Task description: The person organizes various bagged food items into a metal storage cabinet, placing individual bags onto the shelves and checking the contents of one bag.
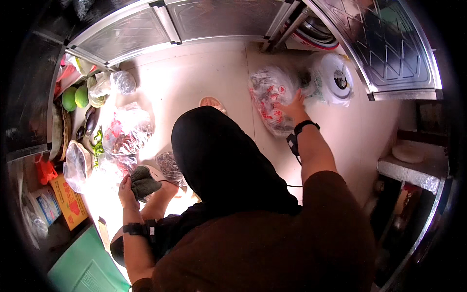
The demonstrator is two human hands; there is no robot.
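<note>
In my left hand (pixel 127 193), low on the left beside my bare foot, is a dark grey-green cloth (pixel 145 183); the fingers are closed on its edge. My right arm stretches forward to a clear plastic bag (pixel 270 92) with red print that lies on the floor. Over the right side of that bag my right hand (pixel 293 107) has its fingers spread, and they appear to touch the plastic. Just right of it stands a white, round-topped item (pixel 335 80) wrapped in clear plastic. What the printed bag contains cannot be made out.
More plastic bags (pixel 127 129) lie on the left in bright light. Near them are green round fruits (pixel 69 99), eggplants (pixel 90 121) and green peppers (pixel 98 141). An orange box (pixel 68 202) and a green panel (pixel 87 265) sit lower left. An open cabinet door (pixel 389 46) juts in upper right.
</note>
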